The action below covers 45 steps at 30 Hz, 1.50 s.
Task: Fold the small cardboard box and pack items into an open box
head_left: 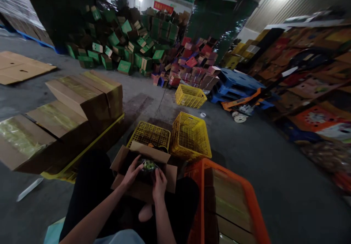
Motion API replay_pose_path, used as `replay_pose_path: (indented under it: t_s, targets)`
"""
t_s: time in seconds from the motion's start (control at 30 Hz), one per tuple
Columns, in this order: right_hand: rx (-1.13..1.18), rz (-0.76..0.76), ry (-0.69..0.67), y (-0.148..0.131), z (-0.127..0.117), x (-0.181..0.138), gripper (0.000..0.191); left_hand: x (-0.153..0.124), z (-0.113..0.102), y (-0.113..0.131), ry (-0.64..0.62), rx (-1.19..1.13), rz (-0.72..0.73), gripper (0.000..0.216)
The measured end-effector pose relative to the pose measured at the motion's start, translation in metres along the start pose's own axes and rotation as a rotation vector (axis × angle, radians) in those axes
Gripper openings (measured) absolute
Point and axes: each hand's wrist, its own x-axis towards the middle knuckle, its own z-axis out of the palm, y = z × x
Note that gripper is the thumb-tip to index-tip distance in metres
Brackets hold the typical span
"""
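Between my knees stands a cardboard box (171, 176) with its flaps spread. Over its opening, a clear plastic-wrapped pack (148, 165) with something green inside sits between my two hands. My left hand (134, 171) grips the pack's left side with curved fingers. On the opposite side, my right hand (159, 183) holds it with the fingertips. The inside of the box is dark, and what lies under the pack is hidden. Just beyond the box, an upturned yellow crate (150, 133) bears a small orange-and-black thing, perhaps a tape dispenser (157, 147).
To my left, taped cartons (60, 116) stand on a yellow crate (112, 127). An orange crate (238, 178) with cartons is at my right. Yellow crates (190, 136) stand ahead. Farther off are piled green boxes (124, 66), blue pallets (236, 79) and a pallet jack (241, 103).
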Motion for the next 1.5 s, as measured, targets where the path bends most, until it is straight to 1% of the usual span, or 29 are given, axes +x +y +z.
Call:
replay_pose_path:
  t_s: [0.1,0.17,0.2,0.27,0.37,0.47,0.53,0.7,0.83,0.97,1.07,1.17,1.27,1.33,1.4,1.5]
  targets:
    - [0.012,0.01,0.039,0.001,-0.001,0.001,0.038,-0.001,0.0,0.0,-0.07,-0.025,0.006,0.1]
    - [0.02,0.008,0.063,0.003,-0.002,0.002,0.038,-0.001,-0.001,-0.001,-0.122,-0.015,0.035,0.103]
    - [0.028,0.007,0.074,0.003,-0.002,0.003,0.038,-0.001,-0.001,-0.001,-0.142,-0.006,0.057,0.101]
    - [0.042,0.012,0.088,0.004,-0.003,0.003,0.039,-0.002,-0.002,-0.001,-0.162,0.018,0.096,0.09]
    - [0.066,0.031,0.093,0.005,-0.004,0.004,0.04,-0.003,-0.002,0.001,-0.164,0.062,0.105,0.072]
    - [0.096,0.049,0.089,0.006,-0.005,0.004,0.037,-0.004,-0.001,0.003,-0.174,0.081,0.077,0.072]
    - [0.103,0.049,0.087,0.007,-0.006,0.005,0.036,-0.003,-0.001,0.003,-0.149,0.104,0.068,0.071]
    - [0.102,0.036,0.096,0.01,-0.008,0.006,0.042,0.001,0.0,-0.003,-0.011,0.147,0.05,0.06]
    - [0.061,0.024,0.099,0.01,-0.007,0.006,0.051,0.001,0.003,-0.002,0.021,0.168,0.01,0.058]
    - [-0.045,-0.07,0.071,0.008,-0.006,0.005,0.048,0.0,0.005,0.0,0.049,0.192,-0.002,0.054]
    - [-0.067,-0.112,0.011,0.004,-0.005,0.002,0.043,0.0,0.005,-0.001,0.075,0.207,-0.009,0.055]
    - [-0.023,-0.078,-0.069,0.0,-0.004,0.0,0.043,-0.001,0.005,-0.003,0.085,0.215,-0.015,0.056]
    - [0.018,-0.047,-0.092,-0.001,-0.004,-0.002,0.052,-0.002,0.005,-0.002,0.073,0.226,-0.009,0.055]
    - [0.027,-0.019,-0.083,0.001,-0.004,-0.002,0.055,-0.002,0.005,-0.001,0.064,0.236,0.002,0.052]
    - [0.029,0.004,-0.057,0.003,-0.005,-0.001,0.054,-0.002,0.006,0.002,0.054,0.241,0.015,0.05]
    - [0.04,0.007,0.034,0.006,-0.005,0.001,0.052,-0.003,0.006,0.006,0.028,0.211,0.034,0.05]
